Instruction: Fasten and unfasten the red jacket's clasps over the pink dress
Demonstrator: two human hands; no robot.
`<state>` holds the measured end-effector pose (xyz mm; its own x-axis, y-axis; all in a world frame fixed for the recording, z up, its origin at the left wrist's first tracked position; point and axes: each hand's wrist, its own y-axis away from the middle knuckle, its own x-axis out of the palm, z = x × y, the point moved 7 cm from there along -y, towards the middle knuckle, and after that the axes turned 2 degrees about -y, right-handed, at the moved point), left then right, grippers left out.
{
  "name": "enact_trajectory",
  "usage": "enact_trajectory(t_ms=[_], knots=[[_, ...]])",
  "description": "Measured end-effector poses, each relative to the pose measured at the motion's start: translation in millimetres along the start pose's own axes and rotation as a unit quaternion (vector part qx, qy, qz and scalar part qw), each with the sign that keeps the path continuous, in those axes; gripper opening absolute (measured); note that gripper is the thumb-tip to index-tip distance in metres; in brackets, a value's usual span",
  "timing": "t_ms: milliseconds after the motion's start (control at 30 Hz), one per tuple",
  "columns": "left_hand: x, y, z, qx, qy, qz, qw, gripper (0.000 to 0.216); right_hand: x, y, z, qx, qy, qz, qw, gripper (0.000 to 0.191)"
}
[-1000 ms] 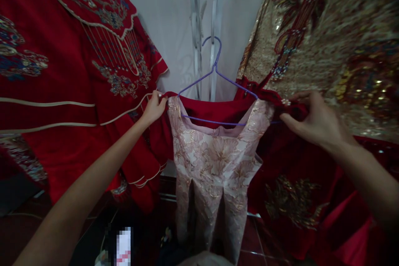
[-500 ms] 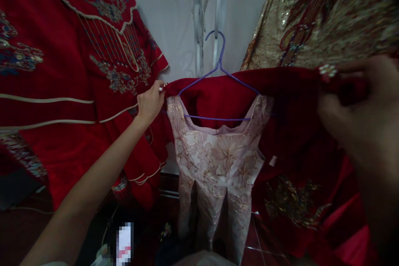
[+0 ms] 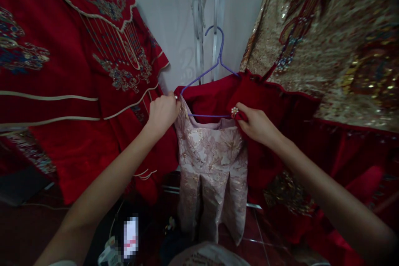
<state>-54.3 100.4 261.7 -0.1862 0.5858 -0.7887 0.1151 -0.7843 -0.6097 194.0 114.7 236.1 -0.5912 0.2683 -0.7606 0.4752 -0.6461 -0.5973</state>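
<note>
A pale pink floral brocade dress point(image 3: 212, 162) hangs on a purple wire hanger point(image 3: 215, 60) from a white rack. A red garment point(image 3: 271, 104) is draped over the same hanger, behind and around the pink dress. My left hand point(image 3: 162, 112) is closed on the red garment's edge at the hanger's left shoulder. My right hand point(image 3: 254, 122) is closed on the red garment's front edge, where a small pearl ornament point(image 3: 234, 111) sits. That edge now covers the pink dress's right shoulder.
A large red embroidered robe point(image 3: 62, 75) hangs on the left. A gold sequinned garment point(image 3: 327, 37) hangs on the right. White rack posts point(image 3: 198, 20) stand against the pale wall. Cables and small items lie on the dark red tiled floor point(image 3: 252, 232) below.
My right hand has pulled the red garment's edge from the far right in over the pink dress's right shoulder. My left hand has stayed on the left edge.
</note>
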Motion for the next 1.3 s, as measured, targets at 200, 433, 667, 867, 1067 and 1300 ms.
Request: enact_trajectory(t_ms=[200,433,667,867,1067,1300], knots=[[10.4,19.4,-64.4,0.163,0.277,0.052,0.945,0.018,34.0,-6.0,39.5,-0.05,-0.144,0.043,0.987,0.015],[26.8,35.9,-83.8,0.205,0.377,0.068,0.901,0.019,29.9,10.1,27.4,-0.031,-0.221,-0.029,0.974,0.02],[26.9,45.3,-87.9,0.192,0.4,0.013,0.896,0.026,27.2,15.7,19.1,-0.015,-0.301,-0.043,0.952,0.042],[32.3,44.2,-76.4,0.113,0.532,-0.007,0.839,0.014,31.9,21.9,18.3,0.016,-0.349,-0.023,0.937,0.033],[37.4,51.6,-77.7,0.109,0.604,0.04,0.788,0.015,33.9,20.5,11.5,0.031,-0.348,-0.032,0.936,0.029],[47.7,50.6,-75.4,0.113,0.642,0.083,0.754,0.015,39.6,19.8,7.9,0.025,-0.368,-0.032,0.929,0.028]])
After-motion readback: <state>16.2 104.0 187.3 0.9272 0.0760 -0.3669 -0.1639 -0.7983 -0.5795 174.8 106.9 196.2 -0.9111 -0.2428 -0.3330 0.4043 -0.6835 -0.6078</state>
